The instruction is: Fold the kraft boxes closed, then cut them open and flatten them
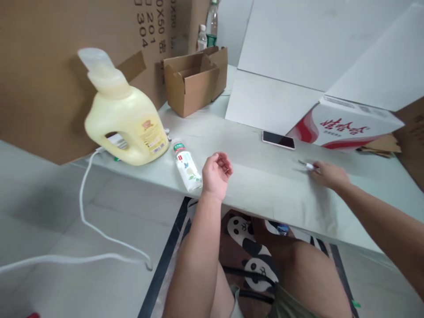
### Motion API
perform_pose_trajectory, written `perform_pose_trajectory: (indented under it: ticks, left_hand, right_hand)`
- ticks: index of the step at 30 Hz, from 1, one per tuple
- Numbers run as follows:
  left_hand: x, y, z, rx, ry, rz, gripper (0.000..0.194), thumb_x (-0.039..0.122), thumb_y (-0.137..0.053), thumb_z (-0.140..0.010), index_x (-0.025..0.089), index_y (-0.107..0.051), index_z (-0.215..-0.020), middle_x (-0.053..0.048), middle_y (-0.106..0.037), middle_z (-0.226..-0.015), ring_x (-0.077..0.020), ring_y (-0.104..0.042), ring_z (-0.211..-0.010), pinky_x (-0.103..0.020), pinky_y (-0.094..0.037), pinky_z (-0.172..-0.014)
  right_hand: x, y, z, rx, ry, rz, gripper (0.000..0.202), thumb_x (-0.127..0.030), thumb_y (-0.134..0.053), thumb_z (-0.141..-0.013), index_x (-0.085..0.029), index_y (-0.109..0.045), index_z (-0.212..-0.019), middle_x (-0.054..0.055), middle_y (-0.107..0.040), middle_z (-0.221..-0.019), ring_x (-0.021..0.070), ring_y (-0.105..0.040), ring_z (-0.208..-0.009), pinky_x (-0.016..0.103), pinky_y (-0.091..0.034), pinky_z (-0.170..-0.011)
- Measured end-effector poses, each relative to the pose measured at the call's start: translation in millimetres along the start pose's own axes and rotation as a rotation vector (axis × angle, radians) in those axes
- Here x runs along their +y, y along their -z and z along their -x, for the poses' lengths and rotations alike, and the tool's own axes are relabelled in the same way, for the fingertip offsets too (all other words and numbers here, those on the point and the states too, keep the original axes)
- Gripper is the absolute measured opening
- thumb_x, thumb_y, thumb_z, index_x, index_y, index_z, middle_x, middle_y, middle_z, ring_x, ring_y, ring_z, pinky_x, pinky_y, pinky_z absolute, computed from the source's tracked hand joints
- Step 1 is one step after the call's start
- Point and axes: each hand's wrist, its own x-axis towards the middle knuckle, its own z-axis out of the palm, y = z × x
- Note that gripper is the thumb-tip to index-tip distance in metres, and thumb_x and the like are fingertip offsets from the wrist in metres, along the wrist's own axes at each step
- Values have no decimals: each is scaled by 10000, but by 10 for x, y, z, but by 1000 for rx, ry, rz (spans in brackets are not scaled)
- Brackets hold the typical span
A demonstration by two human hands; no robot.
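Note:
My left hand [217, 174] rests at the table's front edge, palm turned up and fingers curled loosely, with nothing visible in it. Just left of it lies a small white bottle [188, 170] with a green and white label. Over on the right, my right hand [327, 174] is closed on a slim white pen-like object [308, 165] held low over the table, its thin tip pointing left. A dark-screened phone [278, 140] lies flat beyond and to the left of that hand.
A large yellow jug [132, 121] stands at the left before a big cardboard box [39, 79]. Behind are an open brown carton [198, 92], clear bottles [212, 22] and a red-and-white box [344, 123]. A white cable [82, 198] hangs off the table's left side.

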Motion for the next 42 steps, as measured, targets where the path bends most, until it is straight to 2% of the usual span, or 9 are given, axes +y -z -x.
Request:
perform_pose_trajectory:
  ticks: [6,15,20,24,28,33,35,38,42]
  left_hand:
    - [58,97,16,15,7,60,140,318,-622,-742,180,-622,-721,-5,-531,-673,-91,-492,-563,-248,-384,-579]
    - [154,66,-8,91,-43,147,142,294,-571,-746,162,-615,-716,0,-532,-640,-92,-490,-558,-226,-371,-586]
    - [180,50,-52,96,-49,113,147,267,-529,-772,155,-611,-722,-6,-525,-637,-101,-490,-561,-237,-369,-595]
    - [184,66,-47,79,-42,101,143,280,-542,-774,160,-604,-726,-3,-527,-645,-99,-489,-561,-235,-369,-594]
    - [137,95,5,95,-106,30,141,311,-582,-739,169,-591,-738,12,-521,-638,-97,-489,-557,-231,-367,-577]
    - [54,214,8,395,-757,-195,225,314,-589,-778,208,-451,-634,57,-398,-557,-97,-426,-556,-240,-366,-615]
    - [39,261,-26,439,-807,-247,202,316,-557,-823,211,-476,-672,44,-456,-606,-110,-476,-610,-252,-406,-672]
    - [-20,273,-76,307,-735,-441,175,377,-577,-866,220,-643,-908,-29,-669,-937,-168,-628,-958,-309,-468,-886]
    - [-233,184,-96,-222,-737,-636,448,580,-494,-949,273,-683,-1214,-77,-656,-1345,-258,-564,-1322,-422,-426,-1112]
  right_hand:
    - [-1108,-261,-237,47,193,-390,167,-399,-567,-769,-272,-470,-721,4,-479,-643,227,-522,-666,415,-483,-698]
    - [-4087,-461,-614,-191,509,-795,500,-168,-532,-870,-192,-494,-1369,-40,-606,-675,135,-577,-610,266,-486,-621]
    - [-4744,-291,-640,-199,584,-615,651,-105,-569,-815,-267,-452,-1435,-6,-637,-847,170,-619,-628,361,-553,-711]
    - [-4473,-274,-610,-97,648,-409,355,-143,-571,-815,-252,-593,-1152,34,-642,-920,248,-656,-840,479,-537,-893]
    - [-3719,-178,-388,28,690,-329,320,-133,-586,-775,-236,-611,-1078,40,-654,-869,251,-617,-897,493,-482,-973]
    - [-2358,139,34,163,569,-383,243,-196,-544,-695,-266,-644,-904,13,-596,-677,213,-527,-630,462,-501,-757]
    - [-1825,269,262,238,542,-460,251,-210,-509,-678,-289,-648,-871,43,-653,-769,236,-576,-667,474,-503,-734]
    - [-1220,374,648,406,553,-724,228,-194,-542,-684,-330,-682,-803,60,-712,-941,288,-673,-917,512,-509,-867]
    - [-852,240,1036,539,434,-855,223,-178,-587,-730,-326,-750,-767,43,-743,-958,292,-679,-975,525,-495,-965]
